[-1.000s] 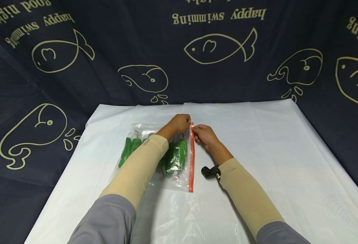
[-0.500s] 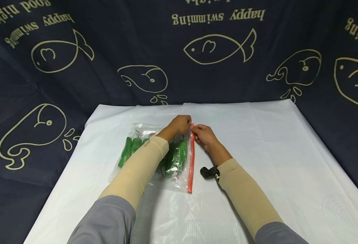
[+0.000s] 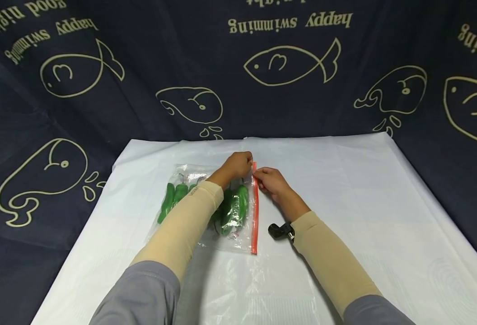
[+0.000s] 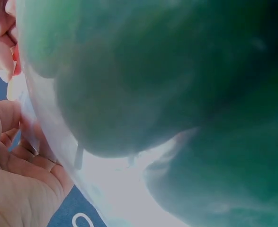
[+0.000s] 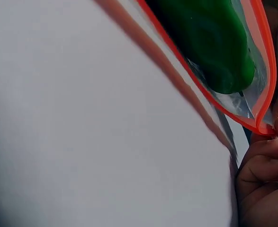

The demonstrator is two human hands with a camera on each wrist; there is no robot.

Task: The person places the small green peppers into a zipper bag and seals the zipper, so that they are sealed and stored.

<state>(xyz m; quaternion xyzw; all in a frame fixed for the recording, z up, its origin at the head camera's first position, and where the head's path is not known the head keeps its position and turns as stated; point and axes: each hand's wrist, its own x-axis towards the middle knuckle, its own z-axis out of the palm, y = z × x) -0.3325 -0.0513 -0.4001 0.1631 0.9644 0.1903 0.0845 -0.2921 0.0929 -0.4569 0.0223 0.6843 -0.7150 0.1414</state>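
Note:
A clear zip bag (image 3: 222,247) lies on the table with several green peppers (image 3: 243,198) inside. Its red zip strip (image 3: 255,221) runs along the right side. At the far end of that strip, my left hand (image 3: 238,165) pinches the bag's corner. Just beside it, my right hand (image 3: 273,182) pinches the strip between thumb and index finger. In the right wrist view the bag's red-edged mouth (image 5: 191,73) stands parted, its two edges meeting at the fingers. Blurred peppers (image 4: 120,94) behind plastic fill most of the left wrist view. The left forearm hides the bag's middle.
A white cloth (image 3: 368,216) covers the table. Dark blue fabric (image 3: 141,54) with fish and whale drawings hangs behind and at the sides. A small black device (image 3: 280,230) sits at the right wrist.
My right fingertips have slid slightly nearer along the red strip, away from its far end. My left hand keeps its pinch on the corner, and the bag has hardly moved.

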